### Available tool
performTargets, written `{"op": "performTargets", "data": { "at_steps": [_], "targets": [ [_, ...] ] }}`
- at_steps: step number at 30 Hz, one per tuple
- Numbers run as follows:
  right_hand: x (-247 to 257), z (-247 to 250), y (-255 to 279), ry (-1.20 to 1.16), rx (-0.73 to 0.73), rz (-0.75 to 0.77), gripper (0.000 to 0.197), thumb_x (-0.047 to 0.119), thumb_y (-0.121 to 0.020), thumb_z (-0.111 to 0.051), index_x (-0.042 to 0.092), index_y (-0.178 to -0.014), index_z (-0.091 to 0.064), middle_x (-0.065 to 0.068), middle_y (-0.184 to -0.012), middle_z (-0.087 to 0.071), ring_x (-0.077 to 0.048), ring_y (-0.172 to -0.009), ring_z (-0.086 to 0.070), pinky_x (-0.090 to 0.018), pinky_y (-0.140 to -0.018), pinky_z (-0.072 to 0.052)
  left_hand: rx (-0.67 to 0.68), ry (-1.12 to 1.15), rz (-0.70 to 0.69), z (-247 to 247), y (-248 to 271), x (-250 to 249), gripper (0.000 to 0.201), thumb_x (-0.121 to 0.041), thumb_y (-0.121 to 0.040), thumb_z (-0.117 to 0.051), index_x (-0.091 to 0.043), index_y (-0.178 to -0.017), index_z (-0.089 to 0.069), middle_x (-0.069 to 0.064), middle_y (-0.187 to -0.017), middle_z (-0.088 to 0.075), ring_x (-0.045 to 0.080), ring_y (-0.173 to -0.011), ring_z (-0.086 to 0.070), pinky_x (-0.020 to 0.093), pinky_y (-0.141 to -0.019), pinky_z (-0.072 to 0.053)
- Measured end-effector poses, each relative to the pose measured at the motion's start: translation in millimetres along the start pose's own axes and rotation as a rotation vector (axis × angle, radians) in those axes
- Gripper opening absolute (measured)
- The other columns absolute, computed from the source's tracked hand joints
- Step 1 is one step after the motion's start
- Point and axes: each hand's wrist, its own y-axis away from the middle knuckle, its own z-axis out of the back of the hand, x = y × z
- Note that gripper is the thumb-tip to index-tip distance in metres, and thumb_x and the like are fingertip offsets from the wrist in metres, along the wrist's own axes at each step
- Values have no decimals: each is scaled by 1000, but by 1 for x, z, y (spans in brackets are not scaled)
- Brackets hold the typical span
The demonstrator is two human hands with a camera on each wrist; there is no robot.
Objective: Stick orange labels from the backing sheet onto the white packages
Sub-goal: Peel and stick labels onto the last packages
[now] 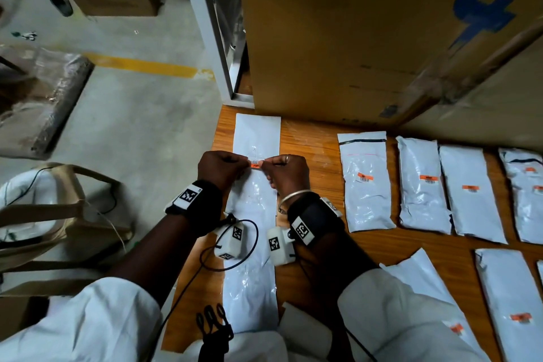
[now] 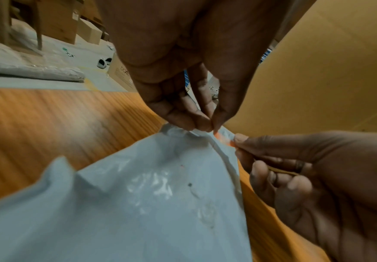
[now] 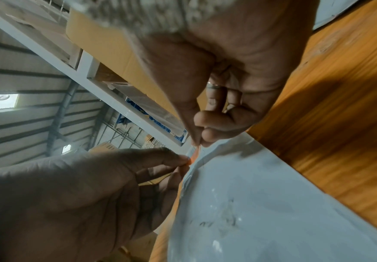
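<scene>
A small orange barcode label (image 1: 255, 164) is stretched between both hands just above a long white package (image 1: 255, 244) that lies lengthwise on the wooden table (image 1: 311, 156). My left hand (image 1: 246, 161) pinches the label's left end and my right hand (image 1: 266, 163) pinches its right end. In the left wrist view the left hand (image 2: 212, 127) and right hand (image 2: 236, 143) hold the label (image 2: 224, 140) over the package (image 2: 138, 195). The right wrist view shows the same pinch on the label (image 3: 195, 153). I cannot make out the backing sheet.
Several white packages (image 1: 365, 200) with orange labels lie in rows to the right. A big cardboard box (image 1: 367, 38) stands at the table's back. The table's left edge (image 1: 216, 150) runs close to my left hand, with a bag (image 1: 58, 214) on the floor beyond.
</scene>
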Motion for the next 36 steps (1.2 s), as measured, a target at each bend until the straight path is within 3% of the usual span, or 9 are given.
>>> {"op": "performTargets", "data": {
  "at_steps": [3, 7, 13, 17, 20, 27, 31, 33, 36],
  "targets": [
    [0, -5, -3, 76, -28, -10, 14, 26, -69, -84, 18, -68, -73, -3, -60, -72, -16, -50, -63, -39, -60, -58, -15, -45, 38, -3, -4, 3, 4, -16, -74, -85, -18, -72, -82, 4, -67, -76, 17, -61, -68, 37, -72, -62],
    [-3, -9, -6, 137, -60, -3, 22, 30, -65, -87, 20, -65, -68, -1, -64, -73, -26, -66, -73, -47, -67, -64, -4, -55, 78, -4, -5, 3, 7, -13, -74, -83, -15, -67, -81, 6, -65, -75, 17, -59, -67, 41, -76, -62],
    [-8, -12, -8, 214, -83, 25, 19, 30, -69, -86, 20, -64, -71, 3, -61, -72, -22, -63, -73, -46, -65, -64, -21, -122, 89, -6, -6, 3, 11, -21, -71, -84, -15, -63, -80, 2, -61, -74, 15, -58, -69, 39, -79, -64],
    [-10, -12, -9, 281, -93, 76, 20, 30, -73, -86, 19, -67, -71, 7, -67, -72, -13, -67, -70, -34, -71, -62, -31, -136, 94, -5, -7, 3, 10, -23, -71, -85, -15, -68, -81, 0, -62, -75, 16, -62, -72, 38, -80, -64],
    [-12, -11, -8, 319, -109, 104, 23, 32, -74, -86, 19, -68, -69, 7, -68, -71, -12, -67, -69, -31, -70, -60, -37, -144, 109, -5, -7, 2, 10, -23, -72, -86, -14, -68, -81, 0, -62, -75, 16, -63, -73, 37, -81, -63],
    [-14, -5, -11, 263, -180, 114, 15, 21, -79, -78, 22, -79, -63, 3, -84, -72, -19, -83, -69, -39, -82, -59, -42, -152, 99, -7, -12, 8, 9, -23, -69, -87, -17, -67, -81, -2, -64, -75, 16, -68, -74, 37, -82, -63],
    [-17, -5, -5, 281, -184, 157, 39, 46, -73, -85, 21, -89, -61, 4, -91, -67, -18, -87, -66, -35, -79, -56, -160, -225, 66, -4, -13, 15, 39, -39, -67, -92, -16, -92, -73, -1, -89, -74, 17, -84, -68, 27, -80, -53],
    [-19, -8, -2, 333, -168, 198, 38, 40, -75, -86, 19, -95, -60, 1, -98, -64, -20, -94, -63, -36, -82, -53, -177, -274, 53, -3, -13, 19, 50, -41, -69, -91, -14, -104, -68, 1, -97, -70, 18, -89, -62, 25, -80, -44],
    [-18, -9, 0, 355, -176, 220, 29, 22, -81, -79, 18, -100, -58, -1, -103, -64, -22, -97, -63, -40, -87, -54, -136, -314, 39, -1, -14, 19, 47, -37, -71, -90, -14, -107, -71, 5, -105, -74, 23, -101, -68, 25, -86, -45]
  ]
}}
